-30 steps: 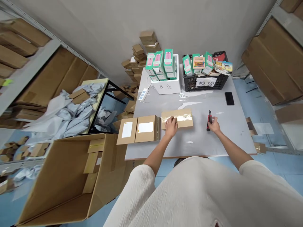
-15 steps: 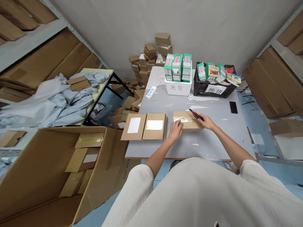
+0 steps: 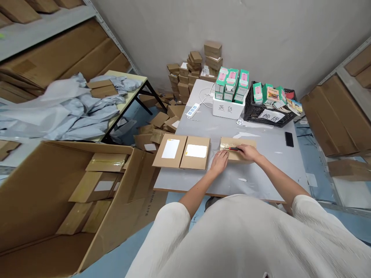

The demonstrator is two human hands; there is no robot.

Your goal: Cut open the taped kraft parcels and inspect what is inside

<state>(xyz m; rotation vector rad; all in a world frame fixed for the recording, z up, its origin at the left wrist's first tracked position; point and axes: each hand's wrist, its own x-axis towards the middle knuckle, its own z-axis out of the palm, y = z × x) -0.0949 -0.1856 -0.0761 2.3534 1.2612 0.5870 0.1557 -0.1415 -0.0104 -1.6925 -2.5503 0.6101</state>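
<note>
A taped cardboard box [image 3: 246, 143] lies on the grey table [image 3: 185, 181] in front of me. My right hand [image 3: 248, 152] is closed round a red and black utility knife [image 3: 234, 148], which lies low over the tape at the box's left part. Against the box's left front edge rests my left hand [image 3: 220, 160], steadying it; how its fingers are bent is hard to make out. To the left sit two flat boxes with white labels, one [image 3: 171, 154] beside the other [image 3: 196, 154].
Behind stand a white bin [image 3: 227, 109] of green boxes and a black crate [image 3: 268, 116] of books and boxes. A phone [image 3: 289, 139] lies at the right, a power strip [image 3: 193, 111] at the back left. A large open carton [image 3: 121, 216] holding boxes stands left.
My right hand has brought the knife down and left, from a raised slant to nearly flat over the tape near my left hand. The whole view has shifted slightly.
</note>
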